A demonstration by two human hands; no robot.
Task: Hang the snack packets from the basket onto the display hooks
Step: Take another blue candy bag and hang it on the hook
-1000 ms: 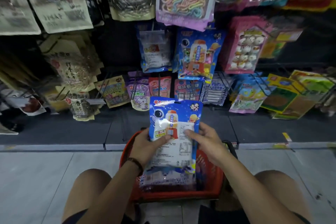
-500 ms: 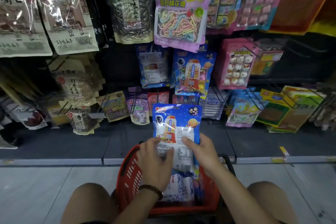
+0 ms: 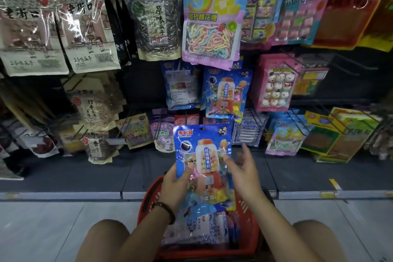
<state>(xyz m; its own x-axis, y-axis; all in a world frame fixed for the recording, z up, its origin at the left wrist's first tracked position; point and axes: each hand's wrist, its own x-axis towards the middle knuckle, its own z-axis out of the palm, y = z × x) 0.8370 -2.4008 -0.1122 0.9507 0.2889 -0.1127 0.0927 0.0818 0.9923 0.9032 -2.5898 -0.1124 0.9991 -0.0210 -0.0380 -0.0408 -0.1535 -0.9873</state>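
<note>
A blue candy packet (image 3: 203, 155) with a gumball-machine picture is held upright over the red basket (image 3: 146, 202), its front facing me. My left hand (image 3: 175, 187) grips its lower left edge. My right hand (image 3: 242, 172) is beside its right edge with fingers spread, fingertips touching or just off the packet. More packets (image 3: 204, 232) lie in the basket between my knees. Matching blue packets (image 3: 226, 93) hang on a display hook straight above.
Rows of hanging snack bags fill the rack: seed bags (image 3: 63, 27) upper left, a pastel candy bag (image 3: 209, 17) top centre, pink packets (image 3: 276, 83) to the right. Green-yellow boxes (image 3: 338, 136) sit low right. A dark base shelf (image 3: 85, 172) meets the tiled floor.
The packet has been turned from its label side to its front and lifted higher. My right hand has let go and spread open. The view has tilted up towards the rack.
</note>
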